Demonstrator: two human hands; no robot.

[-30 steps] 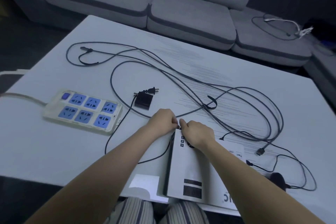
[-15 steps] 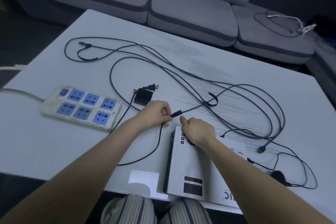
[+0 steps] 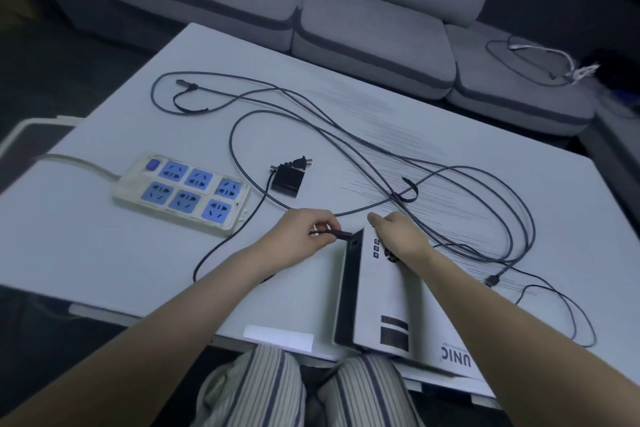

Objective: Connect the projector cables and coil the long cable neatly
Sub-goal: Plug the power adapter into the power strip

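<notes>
The left hand (image 3: 304,236) pinches the cable plug (image 3: 341,236) right at the projector (image 3: 388,291)'s dark side panel, aiming for a port (too dim to identify), while the right hand (image 3: 398,236) rests on the projector's top, fingers relaxed, steadying it on the desk (image 3: 104,253).

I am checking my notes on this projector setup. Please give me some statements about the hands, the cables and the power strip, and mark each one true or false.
1. The left hand pinches a cable plug at the projector's dark side panel. True.
2. The right hand holds the black adapter. False: it rests on the projector; the adapter lies alone on the table.
3. The adapter is plugged into the power strip. False: it lies beside the strip, prongs bare.
4. The long cable lies in loose loops, not coiled. True.
</notes>
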